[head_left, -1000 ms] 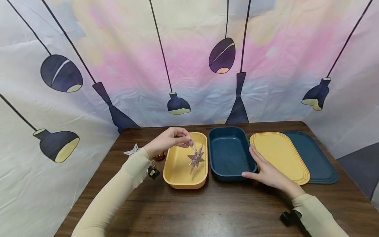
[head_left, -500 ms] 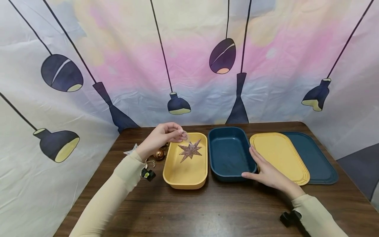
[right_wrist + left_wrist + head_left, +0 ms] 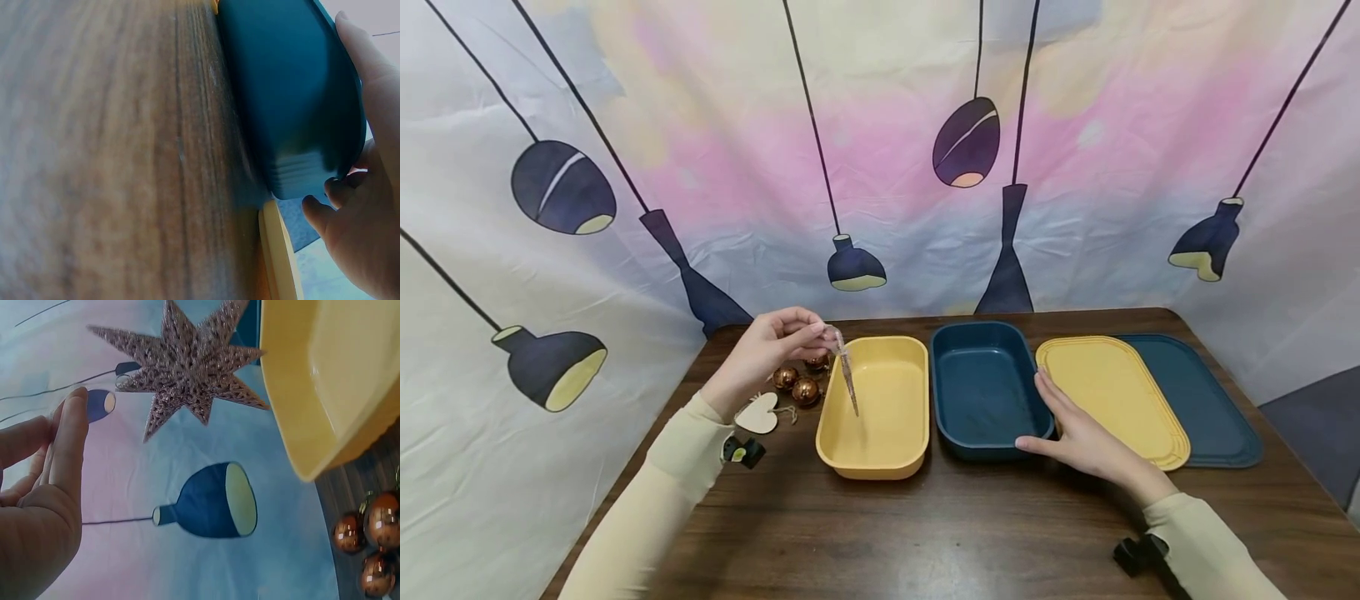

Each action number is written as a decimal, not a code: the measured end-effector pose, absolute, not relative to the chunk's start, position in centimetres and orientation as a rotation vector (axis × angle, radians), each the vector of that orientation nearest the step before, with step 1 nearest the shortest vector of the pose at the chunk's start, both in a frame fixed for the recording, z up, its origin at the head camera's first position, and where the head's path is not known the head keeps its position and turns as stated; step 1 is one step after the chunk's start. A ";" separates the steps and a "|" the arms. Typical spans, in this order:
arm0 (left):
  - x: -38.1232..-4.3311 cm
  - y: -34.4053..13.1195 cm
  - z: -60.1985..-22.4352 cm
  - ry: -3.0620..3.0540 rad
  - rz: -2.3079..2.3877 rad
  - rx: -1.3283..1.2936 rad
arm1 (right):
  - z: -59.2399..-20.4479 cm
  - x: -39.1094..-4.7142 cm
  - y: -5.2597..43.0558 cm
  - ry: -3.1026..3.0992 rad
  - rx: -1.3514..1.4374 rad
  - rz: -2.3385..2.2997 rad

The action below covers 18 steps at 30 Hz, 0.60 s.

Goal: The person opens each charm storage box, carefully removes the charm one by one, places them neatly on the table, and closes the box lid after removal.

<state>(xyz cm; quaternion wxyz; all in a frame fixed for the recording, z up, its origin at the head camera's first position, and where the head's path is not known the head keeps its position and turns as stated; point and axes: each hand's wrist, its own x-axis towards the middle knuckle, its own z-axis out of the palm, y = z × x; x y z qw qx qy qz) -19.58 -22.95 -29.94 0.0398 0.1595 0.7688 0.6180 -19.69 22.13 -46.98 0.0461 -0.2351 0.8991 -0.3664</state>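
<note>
My left hand (image 3: 772, 350) pinches the hanging loop of a glittery pinkish star ornament (image 3: 848, 382). The star dangles edge-on over the left part of a yellow box (image 3: 880, 467); the left wrist view shows the pointed star (image 3: 187, 365) face-on. Right of it stands a dark blue box (image 3: 988, 452). My right hand (image 3: 1082, 433) rests against that box's near right corner, fingers stretched along the rim and thumb at the front. In the right wrist view the hand (image 3: 369, 206) touches the blue box's wall (image 3: 294, 106).
Left of the yellow box lie several copper baubles (image 3: 806, 391) and a pale wooden heart (image 3: 757, 414) with a string. On the right, a yellow lid (image 3: 1108, 396) overlaps a blue lid (image 3: 1206, 408). A patterned cloth (image 3: 917, 208) hangs behind the table (image 3: 865, 533).
My left hand has moved left with the star, which has turned edge-on. The baubles and heart have come into view. The right hand has stayed at the blue box.
</note>
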 end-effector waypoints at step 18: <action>-16.5 -27.9 -28.8 2.429 1.992 0.554 | -46.9 -19.6 22.1 2.747 -0.714 -1.111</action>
